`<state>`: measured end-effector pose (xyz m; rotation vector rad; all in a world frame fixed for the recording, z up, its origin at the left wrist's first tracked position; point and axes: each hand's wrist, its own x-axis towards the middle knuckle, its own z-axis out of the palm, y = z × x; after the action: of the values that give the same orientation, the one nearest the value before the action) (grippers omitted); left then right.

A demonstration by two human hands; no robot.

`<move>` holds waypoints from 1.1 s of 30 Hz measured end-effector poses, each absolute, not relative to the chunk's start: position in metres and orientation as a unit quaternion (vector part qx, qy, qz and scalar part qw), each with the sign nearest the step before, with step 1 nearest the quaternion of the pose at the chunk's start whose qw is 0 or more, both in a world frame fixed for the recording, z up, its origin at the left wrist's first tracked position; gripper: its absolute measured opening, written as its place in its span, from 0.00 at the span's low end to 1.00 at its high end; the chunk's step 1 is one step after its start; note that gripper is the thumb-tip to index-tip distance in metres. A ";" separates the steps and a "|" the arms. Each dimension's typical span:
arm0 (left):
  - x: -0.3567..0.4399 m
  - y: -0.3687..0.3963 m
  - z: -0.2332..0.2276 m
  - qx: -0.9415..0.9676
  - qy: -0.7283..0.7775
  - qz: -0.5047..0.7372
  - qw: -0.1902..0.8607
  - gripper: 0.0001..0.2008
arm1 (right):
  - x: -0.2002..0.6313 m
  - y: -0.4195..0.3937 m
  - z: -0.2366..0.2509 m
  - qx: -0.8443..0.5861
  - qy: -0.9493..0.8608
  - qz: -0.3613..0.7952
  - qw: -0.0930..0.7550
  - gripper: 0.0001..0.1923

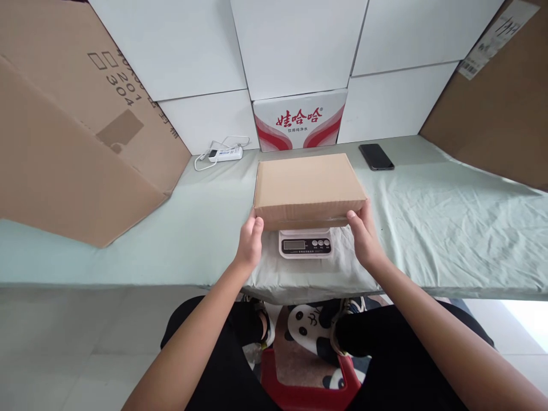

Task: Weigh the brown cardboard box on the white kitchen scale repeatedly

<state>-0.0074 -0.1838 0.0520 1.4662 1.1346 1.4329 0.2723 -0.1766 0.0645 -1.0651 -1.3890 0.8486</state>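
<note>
Between my two hands is a closed brown cardboard box [310, 182], level and right over a white digital kitchen scale [305, 244]. My left hand [250, 240] grips its near left corner, thumb on the front face and fingers hidden along the side. At the near right corner my right hand [363, 231] grips it the same way. The scale's display and buttons show in front of the box, while its platform is hidden below. Whether the box rests on the platform or hovers just over it, I cannot tell.
A black phone [376, 157] lies at the back right of the cloth-covered table [205, 240]. A white device with a cable [226, 153] lies at the back left. Large cartons [77, 125] flank both sides. A red-and-white printed carton [300, 121] stands behind.
</note>
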 end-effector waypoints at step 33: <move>-0.021 -0.178 0.049 0.559 0.464 0.600 0.334 0.42 | 0.279 -0.177 0.054 -0.496 -0.545 0.284 0.614 0.34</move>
<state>-0.0212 -0.1779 0.0489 1.4600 1.2125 1.5666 0.2790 -0.1772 0.0542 -1.1440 -1.2558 0.6546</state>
